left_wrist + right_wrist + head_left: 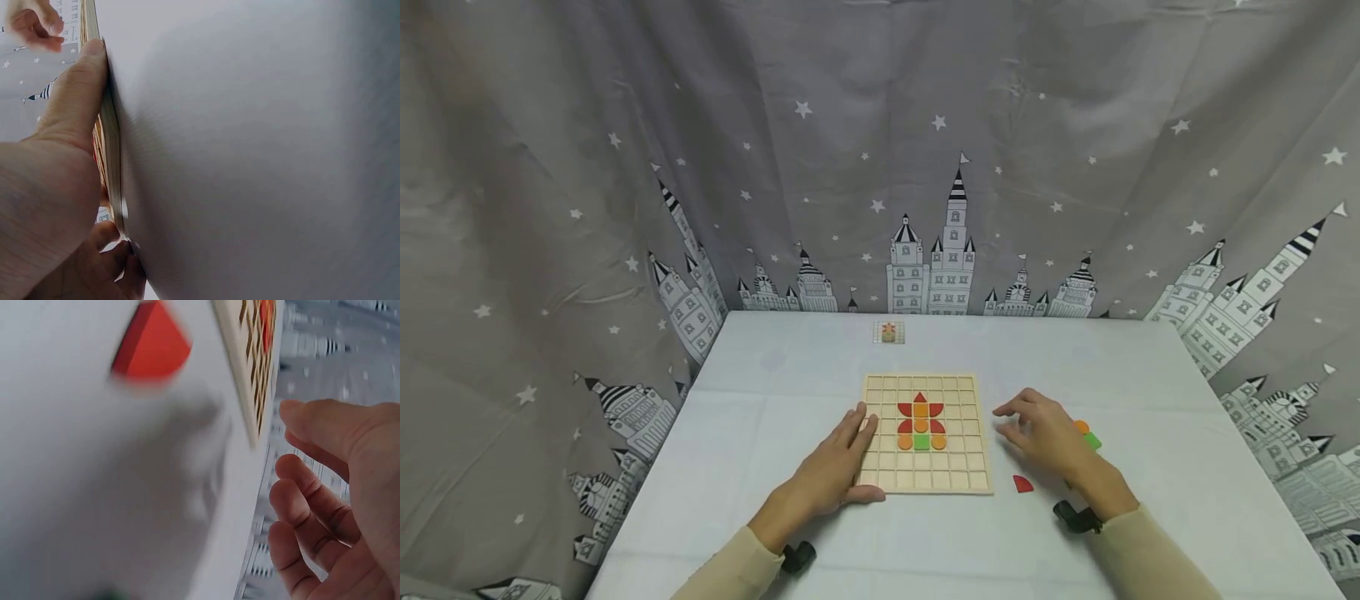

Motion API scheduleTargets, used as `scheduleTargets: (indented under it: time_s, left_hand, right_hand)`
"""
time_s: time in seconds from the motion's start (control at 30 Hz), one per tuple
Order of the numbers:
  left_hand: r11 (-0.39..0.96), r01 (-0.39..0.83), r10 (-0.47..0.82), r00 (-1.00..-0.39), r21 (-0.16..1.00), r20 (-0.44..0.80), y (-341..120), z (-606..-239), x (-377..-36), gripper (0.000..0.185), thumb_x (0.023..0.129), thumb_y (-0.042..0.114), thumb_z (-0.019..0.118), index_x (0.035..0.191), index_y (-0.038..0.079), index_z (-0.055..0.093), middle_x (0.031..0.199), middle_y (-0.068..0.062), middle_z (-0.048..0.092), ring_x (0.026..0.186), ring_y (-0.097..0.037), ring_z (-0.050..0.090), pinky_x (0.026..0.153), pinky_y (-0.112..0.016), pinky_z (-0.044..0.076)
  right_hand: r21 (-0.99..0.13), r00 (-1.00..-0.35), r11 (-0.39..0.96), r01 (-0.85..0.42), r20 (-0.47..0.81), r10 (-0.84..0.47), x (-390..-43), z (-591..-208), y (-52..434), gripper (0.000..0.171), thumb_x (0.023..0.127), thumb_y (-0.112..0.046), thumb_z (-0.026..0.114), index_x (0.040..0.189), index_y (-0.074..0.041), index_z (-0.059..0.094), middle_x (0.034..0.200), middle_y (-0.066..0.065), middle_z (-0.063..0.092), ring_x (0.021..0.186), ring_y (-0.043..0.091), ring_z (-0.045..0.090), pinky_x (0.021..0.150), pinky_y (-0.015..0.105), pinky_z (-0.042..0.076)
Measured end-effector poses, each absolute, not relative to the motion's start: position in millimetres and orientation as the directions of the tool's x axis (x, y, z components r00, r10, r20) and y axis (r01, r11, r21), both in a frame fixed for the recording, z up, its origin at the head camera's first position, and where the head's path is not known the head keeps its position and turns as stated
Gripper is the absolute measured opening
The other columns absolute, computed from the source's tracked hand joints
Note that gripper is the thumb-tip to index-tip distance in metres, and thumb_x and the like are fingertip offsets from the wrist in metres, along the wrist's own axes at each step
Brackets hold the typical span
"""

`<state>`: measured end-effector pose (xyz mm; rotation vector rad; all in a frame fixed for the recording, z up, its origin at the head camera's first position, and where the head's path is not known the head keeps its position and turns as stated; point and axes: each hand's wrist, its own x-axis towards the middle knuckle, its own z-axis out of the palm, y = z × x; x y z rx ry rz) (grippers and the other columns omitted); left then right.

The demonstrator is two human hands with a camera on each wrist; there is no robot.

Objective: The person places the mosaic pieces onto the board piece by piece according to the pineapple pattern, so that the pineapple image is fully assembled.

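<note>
A wooden grid board (887,479) lies on the white table. Set in its squares are a red triangle (920,397), an orange square (921,410), a green square (922,442), red quarter-circles and orange discs. My left hand (826,471) rests against the board's left side, fingers over that edge and thumb along the near edge. Raised off the table right of the board, my right hand (1045,433) has loosely bent fingers, thumb apart from fingertips, with nothing visible between them. A loose red quarter-circle (1023,483) lies below it, also a red piece (152,347) in the right wrist view.
Partly behind the right hand lie an orange piece (1081,427) and a green piece (1092,441). A small picture card (889,332) of a pattern lies near the table's far edge. A grey curtain (850,108) with castles and stars hangs around the table.
</note>
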<state>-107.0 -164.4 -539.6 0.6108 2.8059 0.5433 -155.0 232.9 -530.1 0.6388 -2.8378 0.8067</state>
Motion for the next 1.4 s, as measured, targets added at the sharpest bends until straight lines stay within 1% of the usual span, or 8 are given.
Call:
scheduleTargets:
  time_s: [0.27, 0.37, 0.5, 0.63, 0.73, 0.97, 1.17, 1.4]
  left_hand:
    - [0.840, 0.352, 0.436, -0.891, 0.414, -0.127, -164.0, -536.6, -105.7, 0.128, 0.091, 0.064, 0.093, 0.183, 0.000, 0.031, 0.195, -0.026, 0.017, 0.182, -0.046, 0.025, 0.143, -0.061, 0.038]
    - [0.845, 0.346, 0.430, -0.892, 0.409, -0.135, -164.2, -536.9, -105.6, 0.128, 0.090, 0.063, 0.094, 0.183, 0.001, 0.031, 0.195, -0.025, 0.017, 0.182, -0.045, 0.024, 0.143, -0.060, 0.037]
    - [0.848, 0.348, 0.430, -0.892, 0.399, -0.137, -164.6, -538.8, -106.0, 0.128, 0.091, 0.064, 0.094, 0.183, 0.001, 0.030, 0.195, -0.025, 0.017, 0.182, -0.045, 0.024, 0.143, -0.060, 0.037]
    - [0.851, 0.350, 0.430, -0.892, 0.390, -0.137, -164.7, -538.0, -106.2, 0.128, 0.091, 0.065, 0.093, 0.183, 0.001, 0.030, 0.195, -0.025, 0.017, 0.182, -0.046, 0.025, 0.143, -0.060, 0.038]
    - [0.853, 0.344, 0.426, -0.893, 0.393, -0.143, -164.3, -535.7, -105.4, 0.128, 0.091, 0.064, 0.093, 0.183, 0.001, 0.031, 0.195, -0.025, 0.017, 0.182, -0.045, 0.025, 0.143, -0.060, 0.038]
    - [0.852, 0.342, 0.423, -0.896, 0.396, -0.138, -163.1, -534.9, -105.0, 0.128, 0.090, 0.064, 0.094, 0.183, 0.002, 0.031, 0.195, -0.024, 0.018, 0.182, -0.045, 0.026, 0.142, -0.060, 0.039]
    - [0.844, 0.352, 0.431, -0.894, 0.404, -0.121, -163.7, -536.8, -105.2, 0.128, 0.089, 0.063, 0.095, 0.183, 0.001, 0.032, 0.195, -0.025, 0.019, 0.181, -0.046, 0.026, 0.142, -0.061, 0.040]
    - [0.846, 0.354, 0.433, -0.893, 0.398, -0.126, -164.8, -538.0, -105.5, 0.128, 0.090, 0.063, 0.095, 0.183, 0.001, 0.032, 0.195, -0.025, 0.019, 0.181, -0.045, 0.027, 0.142, -0.061, 0.040]
  right_hand:
    - [-0.458, -0.969, 0.854, -0.248, 0.109, -0.223, -153.1, -524.2, 287.5, 0.044, 0.093, -0.024, 0.101, 0.131, -0.008, 0.086, 0.121, 0.015, 0.074, 0.100, 0.026, 0.069, 0.083, 0.039, 0.063]
    - [-0.444, -0.980, 0.874, -0.198, 0.072, -0.185, -152.7, -524.8, 307.4, 0.050, 0.093, -0.029, 0.100, 0.134, -0.005, 0.084, 0.123, 0.020, 0.072, 0.101, 0.030, 0.069, 0.084, 0.044, 0.061]
    - [-0.427, -0.991, 0.896, -0.119, 0.002, -0.131, -152.6, -530.0, 330.2, 0.062, 0.094, -0.039, 0.098, 0.141, -0.003, 0.080, 0.128, 0.025, 0.070, 0.110, 0.038, 0.069, 0.090, 0.055, 0.065]
    - [-0.414, -0.994, 0.907, -0.084, -0.026, -0.104, -152.3, -533.7, 342.2, 0.068, 0.095, -0.041, 0.097, 0.145, 0.001, 0.076, 0.125, 0.026, 0.071, 0.110, 0.040, 0.068, 0.096, 0.063, 0.065]
    - [-0.423, -0.995, 0.903, -0.079, -0.026, -0.100, -151.9, -535.8, 345.4, 0.063, 0.095, -0.037, 0.097, 0.141, 0.002, 0.077, 0.117, 0.021, 0.072, 0.106, 0.035, 0.067, 0.095, 0.057, 0.064]
    - [-0.467, -0.997, 0.883, -0.051, -0.024, -0.070, -153.3, -539.0, 345.3, 0.041, 0.098, -0.026, 0.095, 0.128, -0.001, 0.082, 0.104, 0.011, 0.075, 0.097, 0.028, 0.064, 0.082, 0.035, 0.057]
    - [-0.487, -0.997, 0.871, -0.066, 0.009, -0.071, -155.2, -538.6, 342.2, 0.025, 0.100, -0.020, 0.093, 0.117, -0.004, 0.085, 0.100, 0.008, 0.078, 0.091, 0.022, 0.063, 0.076, 0.030, 0.052]
    - [-0.492, -0.997, 0.868, -0.071, 0.016, -0.073, -154.3, -537.5, 339.9, 0.022, 0.100, -0.017, 0.092, 0.115, -0.004, 0.085, 0.099, 0.008, 0.077, 0.091, 0.022, 0.063, 0.075, 0.028, 0.051]
